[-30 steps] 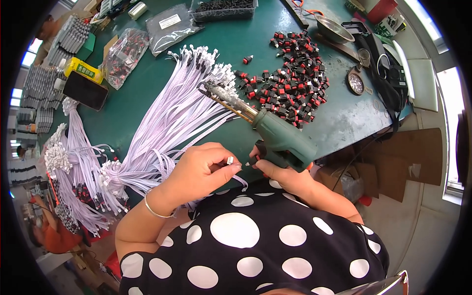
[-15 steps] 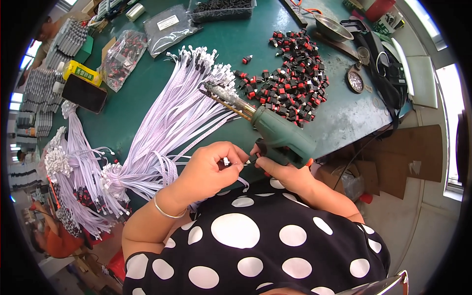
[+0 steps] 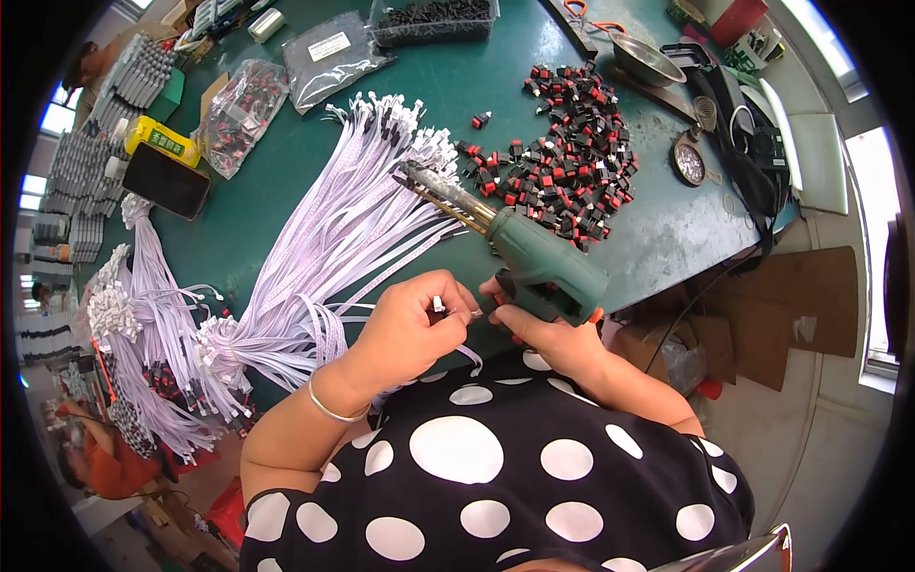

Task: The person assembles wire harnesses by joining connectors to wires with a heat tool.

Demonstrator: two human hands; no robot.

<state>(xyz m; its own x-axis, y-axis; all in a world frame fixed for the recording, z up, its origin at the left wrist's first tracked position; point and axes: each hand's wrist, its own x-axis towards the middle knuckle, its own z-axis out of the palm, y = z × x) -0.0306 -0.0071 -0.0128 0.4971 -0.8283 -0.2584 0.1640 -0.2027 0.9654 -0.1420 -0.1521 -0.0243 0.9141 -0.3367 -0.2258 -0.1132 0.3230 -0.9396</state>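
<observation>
My left hand point(image 3: 416, 313) is closed, thumb and forefinger pressed together at a small part. A small white connector point(image 3: 438, 303) with something dark beside it shows between its curled fingers. My right hand point(image 3: 553, 336) is bent with thumb and forefinger close together, beneath a green tool point(image 3: 548, 265) shaped like a soldering gun. Dark and red bits show by its fingers, but what they hold is largely hidden. Whether this hand supports the tool, I cannot tell. The tool's metal tip points up-left over a bundle of white ribbon cables point(image 3: 324, 210) with white end connectors.
Many small black-and-red switches point(image 3: 572, 153) lie heaped beyond the tool. Farther back are a tub of black parts point(image 3: 434, 24), a grey bag point(image 3: 334, 59) and a metal dish point(image 3: 648, 57). A phone point(image 3: 167, 181) and more cable bundles point(image 3: 114, 305) are at left.
The fingertips of my two hands have drawn slightly apart, and my left hand has turned a little, showing more of the white connector. The green tool has hardly moved.
</observation>
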